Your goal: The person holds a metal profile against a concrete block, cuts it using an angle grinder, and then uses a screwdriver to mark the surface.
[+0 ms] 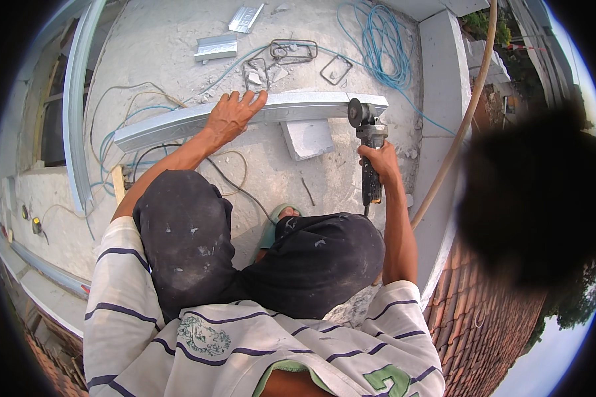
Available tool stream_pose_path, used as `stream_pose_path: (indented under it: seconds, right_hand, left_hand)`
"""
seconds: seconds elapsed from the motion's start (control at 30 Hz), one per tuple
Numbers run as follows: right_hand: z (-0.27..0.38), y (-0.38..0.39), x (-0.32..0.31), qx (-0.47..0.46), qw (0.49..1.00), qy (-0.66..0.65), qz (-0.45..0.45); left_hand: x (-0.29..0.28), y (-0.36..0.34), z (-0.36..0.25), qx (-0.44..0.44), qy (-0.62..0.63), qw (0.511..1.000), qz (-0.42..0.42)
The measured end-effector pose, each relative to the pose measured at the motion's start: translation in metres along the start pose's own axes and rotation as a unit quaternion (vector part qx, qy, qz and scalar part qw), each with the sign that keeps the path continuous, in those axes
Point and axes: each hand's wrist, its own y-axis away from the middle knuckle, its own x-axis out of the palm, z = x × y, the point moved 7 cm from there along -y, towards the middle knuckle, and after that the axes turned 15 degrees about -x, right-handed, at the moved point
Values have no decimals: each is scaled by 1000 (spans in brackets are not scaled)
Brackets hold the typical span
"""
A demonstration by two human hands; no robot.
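A long grey metal channel (172, 124) lies across a concrete roof slab, resting on a white block (308, 139). My left hand (233, 114) presses flat on the channel near its middle. My right hand (379, 161) grips the body of a dark angle grinder (369, 142). The grinder's disc (356, 112) sits at the channel near its right end. I squat with both knees in dark trousers below the hands.
Blue cable (380, 41) coils at the far side. Bent wire stirrups (293, 50) and short metal offcuts (216, 47) lie beyond the channel. A tan hose (462, 126) runs along the right parapet, with roof tiles (483, 311) below it. Another long channel (75, 112) lies at left.
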Motion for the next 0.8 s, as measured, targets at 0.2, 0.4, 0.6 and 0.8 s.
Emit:
stream_pose_path:
  seconds: [0.2,0.4,0.6,0.8]
  right_hand:
    - [-6,-2,0,2,1000,-2,-4]
    - [-1,-6,-2,0,1000,-4,0]
    - [1,-5,-3,0,1000,2,-6]
    - [5,-5,-1,-3,1000,-5,-8]
  left_hand:
    - [1,0,-2,2,12,1000,-16]
    - [2,-1,-2,-3,2,1000,-3]
    - [3,2,-3,3,7,999,-32]
    - [-4,4,-3,18,24,998,-62]
